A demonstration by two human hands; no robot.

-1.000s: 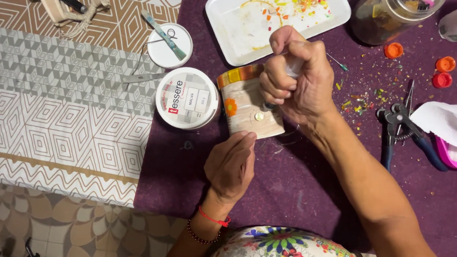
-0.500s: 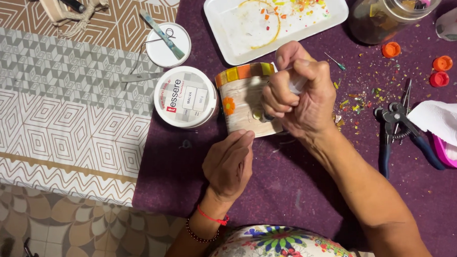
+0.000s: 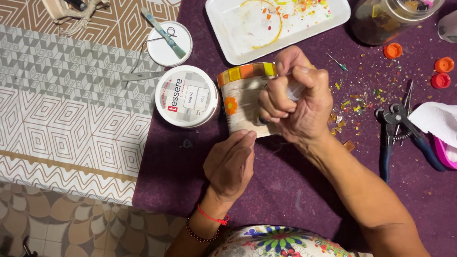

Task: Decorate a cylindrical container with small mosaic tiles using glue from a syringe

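Your right hand is curled into a tight fist around a small white bottle (you only see a sliver of it between the fingers), and it sits right on top of the beige pot, pressing down toward its face. That pot is lying on its side on the purple cloth, with a band of orange, yellow and green tiles along its upper rim and a little orange flower stuck on its left part. Your left hand is just below the pot, fingers held together and lightly bent, fingertips touching the pot's lower edge; it isn't gripping anything, just steadying. Just left of the pot, nearly touching it, is a round white tub with its lid on, and up-left of that a smaller white lid with a thin blue-green stick lying across it. Above the pot is a white foam tray with coloured chips scattered at its top. To the right of the pot, more coloured chips litter the cloth, then the blue-handled pliers, and further up-right three orange and red bottle caps and a clear jar.
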